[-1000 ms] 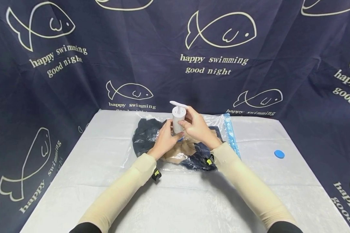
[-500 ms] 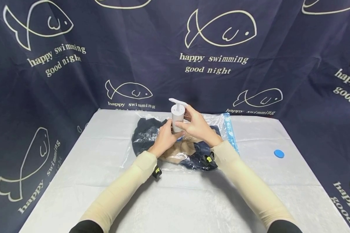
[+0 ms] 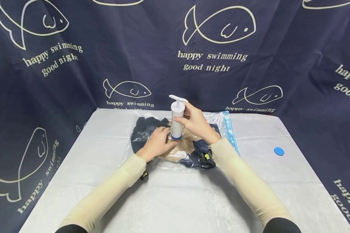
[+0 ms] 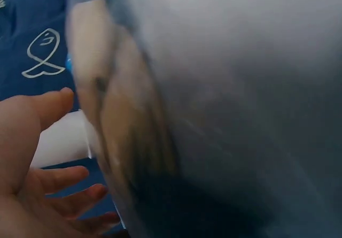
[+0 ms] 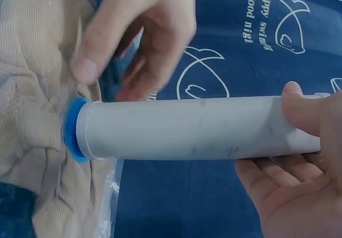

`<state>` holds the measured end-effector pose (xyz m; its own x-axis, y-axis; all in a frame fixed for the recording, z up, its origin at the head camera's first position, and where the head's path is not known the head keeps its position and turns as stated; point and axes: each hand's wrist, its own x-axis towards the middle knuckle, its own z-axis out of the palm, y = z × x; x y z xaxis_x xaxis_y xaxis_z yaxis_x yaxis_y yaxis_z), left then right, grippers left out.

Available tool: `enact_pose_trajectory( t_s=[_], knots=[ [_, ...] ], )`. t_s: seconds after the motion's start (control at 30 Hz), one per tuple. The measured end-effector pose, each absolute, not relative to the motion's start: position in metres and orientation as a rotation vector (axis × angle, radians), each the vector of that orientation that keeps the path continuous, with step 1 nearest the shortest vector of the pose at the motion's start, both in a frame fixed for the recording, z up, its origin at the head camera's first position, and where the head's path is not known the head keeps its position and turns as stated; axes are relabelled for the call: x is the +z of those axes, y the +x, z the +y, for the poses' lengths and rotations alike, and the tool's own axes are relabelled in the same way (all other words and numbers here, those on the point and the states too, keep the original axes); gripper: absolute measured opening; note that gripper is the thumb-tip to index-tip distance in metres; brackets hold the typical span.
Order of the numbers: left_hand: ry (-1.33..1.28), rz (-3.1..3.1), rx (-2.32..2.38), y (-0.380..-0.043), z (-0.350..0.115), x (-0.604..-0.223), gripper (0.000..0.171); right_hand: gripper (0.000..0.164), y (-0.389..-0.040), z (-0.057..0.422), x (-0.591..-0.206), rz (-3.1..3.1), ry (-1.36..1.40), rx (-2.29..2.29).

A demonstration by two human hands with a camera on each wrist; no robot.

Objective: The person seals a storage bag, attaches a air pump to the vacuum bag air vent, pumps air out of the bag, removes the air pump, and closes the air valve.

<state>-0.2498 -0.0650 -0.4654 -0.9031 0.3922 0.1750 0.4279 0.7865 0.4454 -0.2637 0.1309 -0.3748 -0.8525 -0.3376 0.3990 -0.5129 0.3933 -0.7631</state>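
A white hand pump (image 3: 177,126) with a T-shaped handle stands nearly upright on the blue valve (image 5: 75,133) of a clear vacuum storage bag (image 3: 163,165). My right hand (image 3: 196,124) holds the upper barrel, its thumb on one side and fingers on the other, as the right wrist view shows (image 5: 299,163). The pump handle sits just above that hand. My left hand (image 3: 156,142) is over the bag at the pump's left, fingers loosely spread and apart from the barrel. Inside the bag lie a beige ribbed garment (image 5: 37,88) and dark clothes (image 3: 145,132).
The bag's blue zip edge (image 3: 229,131) lies on the right. A round blue cap (image 3: 279,151) rests farther right on the white-covered table (image 3: 186,200). Dark blue fish-print cloth (image 3: 163,64) hangs behind and at both sides.
My left hand has come off the lower end of the pump and shifted left and toward me, uncovering the blue valve. My right hand keeps its hold, and the pump stays upright.
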Motion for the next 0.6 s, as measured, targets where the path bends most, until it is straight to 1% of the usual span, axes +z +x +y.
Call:
enact_pose_trajectory(
  t_s=[0.1,0.2,0.37,0.6],
  knots=[
    [-0.658,-2.952,-0.551,-0.245,-0.072,-0.466,0.078,0.067,-0.265,0.132,-0.374,-2.468,0.774,1.448],
    [-0.608,-3.027,-0.425,-0.239,-0.079,-0.466,0.083,0.065,-0.267,0.132,-0.376,-2.472,0.769,1.452],
    [-0.548,-3.126,-0.437,-0.231,-0.087,-0.467,0.09,0.058,-0.27,0.132,-0.378,-2.487,0.728,1.451],
    [-0.54,-3.133,-0.451,-0.232,-0.084,-0.466,0.092,0.056,-0.274,0.132,-0.376,-2.495,0.683,1.366]
  ],
)
